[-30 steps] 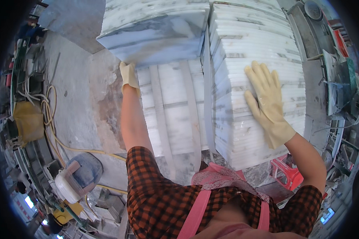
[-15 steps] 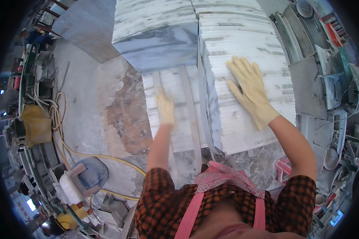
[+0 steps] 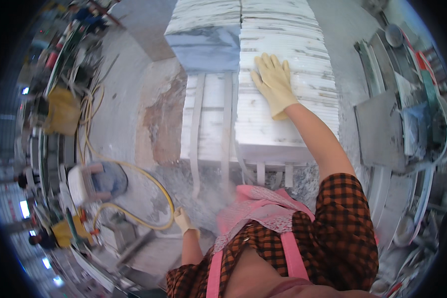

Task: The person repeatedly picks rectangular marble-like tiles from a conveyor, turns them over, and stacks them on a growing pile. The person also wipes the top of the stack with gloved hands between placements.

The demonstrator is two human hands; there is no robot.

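Observation:
My right hand [image 3: 274, 82], in a pale yellow rubber glove, lies with fingers spread on the right-hand stack of white marble slabs [image 3: 288, 130]. It holds nothing. My left hand [image 3: 183, 219], gloved alike, is low beside my body, next to a bend of the yellow hose [image 3: 159, 185]. Its fingers look curled, but whether they touch the hose is unclear. Left of the right-hand stack is a lower slab stack [image 3: 211, 119], with pale straps [image 3: 197, 124] running over it and down its front. Behind it stands a taller stack with a blue-grey veined face [image 3: 203, 48].
A blue-and-white rounded container [image 3: 111, 180] stands on the floor at left. Benches with clutter and a yellow cloth [image 3: 63, 111] line the left side. Stone slabs and a grey panel [image 3: 380, 130] lean at right. Two people are in the left background.
My left hand has left the lower stack and dropped back toward the hose. My right hand stays flat on the right stack. The view has shifted, and a whitish haze shows near my apron.

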